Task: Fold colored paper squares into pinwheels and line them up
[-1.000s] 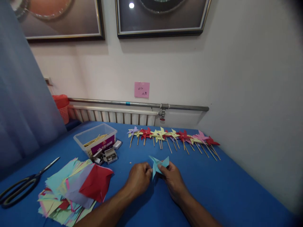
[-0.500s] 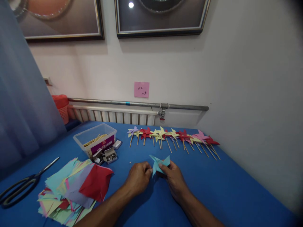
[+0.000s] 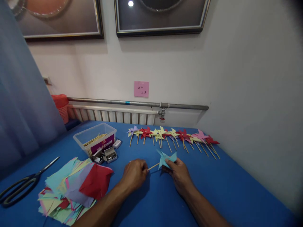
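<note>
A light-blue paper pinwheel [image 3: 166,160] is pinched in my right hand [image 3: 179,171], the thumb lying on its front. My left hand [image 3: 136,171] is closed on the end of a thin wooden stick [image 3: 153,166]. The stick runs from my left fingertips to the pinwheel's left side; its other end is hidden behind the paper. Both hands are just above the blue table. Beyond them lies a row of finished-looking pinwheels [image 3: 183,135] in red, yellow, pink and purple, with their sticks pointing towards me.
At left lie a pile of coloured paper sheets [image 3: 68,192] and black-handled scissors [image 3: 30,183]. Behind them stands a clear plastic box [image 3: 104,142] of sticks, with small open boxes of metal pins [image 3: 110,155] beside it. A radiator pipe [image 3: 142,104] runs along the wall.
My left hand has moved left and my right hand right with the pinwheel. A length of the wooden stick now shows between them.
</note>
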The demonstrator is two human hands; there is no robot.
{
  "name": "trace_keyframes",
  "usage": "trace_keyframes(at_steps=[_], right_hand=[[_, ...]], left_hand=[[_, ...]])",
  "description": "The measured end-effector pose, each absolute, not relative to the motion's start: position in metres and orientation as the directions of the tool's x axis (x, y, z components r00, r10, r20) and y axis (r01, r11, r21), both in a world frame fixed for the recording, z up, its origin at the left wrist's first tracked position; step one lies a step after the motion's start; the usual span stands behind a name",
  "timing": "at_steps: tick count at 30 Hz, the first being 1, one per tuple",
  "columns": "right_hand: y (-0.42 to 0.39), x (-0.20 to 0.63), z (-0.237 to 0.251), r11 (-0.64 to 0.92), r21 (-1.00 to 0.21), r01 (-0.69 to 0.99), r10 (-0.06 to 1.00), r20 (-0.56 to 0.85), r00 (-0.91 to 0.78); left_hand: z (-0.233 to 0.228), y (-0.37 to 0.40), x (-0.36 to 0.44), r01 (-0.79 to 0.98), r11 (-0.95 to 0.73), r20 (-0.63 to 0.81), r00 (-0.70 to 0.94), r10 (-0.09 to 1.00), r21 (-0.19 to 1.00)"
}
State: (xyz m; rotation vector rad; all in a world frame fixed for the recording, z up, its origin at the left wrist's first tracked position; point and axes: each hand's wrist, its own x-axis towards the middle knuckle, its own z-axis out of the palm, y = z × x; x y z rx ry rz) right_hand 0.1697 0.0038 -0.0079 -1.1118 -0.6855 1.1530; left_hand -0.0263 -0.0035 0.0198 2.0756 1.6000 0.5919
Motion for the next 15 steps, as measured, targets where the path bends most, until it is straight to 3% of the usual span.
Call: trace_keyframes(at_steps=[15], right_hand=[[0.005, 0.1721, -0.0075, -0.01, -0.925, -0.379, 0.945, -0.132, 0.298]], left_hand=[[0.0242, -0.0049, -0.029, 0.842, -0.262, 0.035, 0.279, 0.96, 0.471]])
